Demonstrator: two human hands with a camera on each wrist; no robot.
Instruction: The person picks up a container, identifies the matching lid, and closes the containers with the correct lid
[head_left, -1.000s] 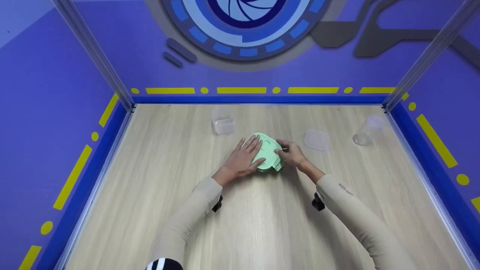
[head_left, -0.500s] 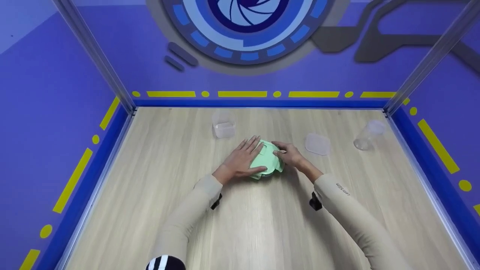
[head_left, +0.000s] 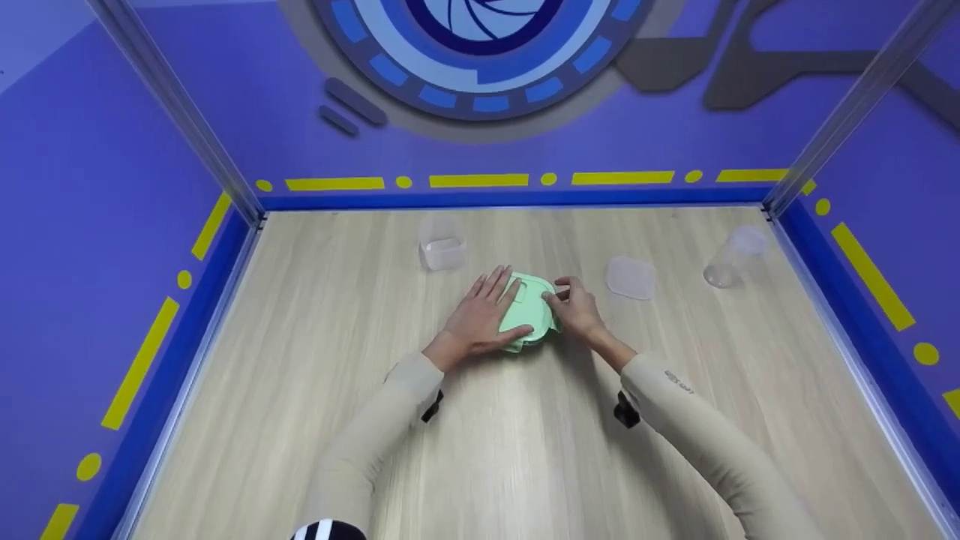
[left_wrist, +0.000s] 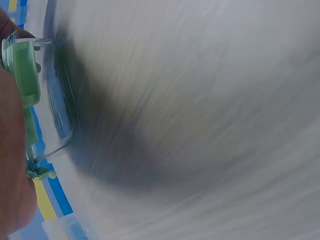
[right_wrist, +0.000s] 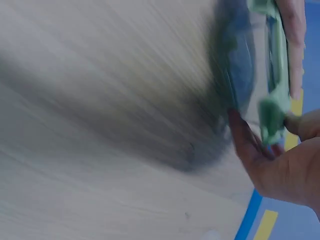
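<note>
From my feed, the clear container (left_wrist: pixel 59 92) sits on the table (head_left: pixel 300 352), roughly mid-width, under its green lid (head_left: pixel 534 309). I have the left hand (head_left: pixel 480 319) laid flat across the lid with its fingers spread straight, gripping nothing. The right hand (head_left: pixel 579 311) is bent around the far side from it, its thumb and curled fingers pinching the lid's edge by a side flap (right_wrist: pixel 272 112). I think the likeliest trouble is a sideways skid: if my right pushes or pulls harder than my left palm bears down, the smooth base could slide or swivel. A crooked lid would leave that flap missing the rim, and too much leverage on its hinge might strain it. A sharp slip of the right hand could also carry it toward the loose square lid (head_left: pixel 630 277) nearby.
</note>
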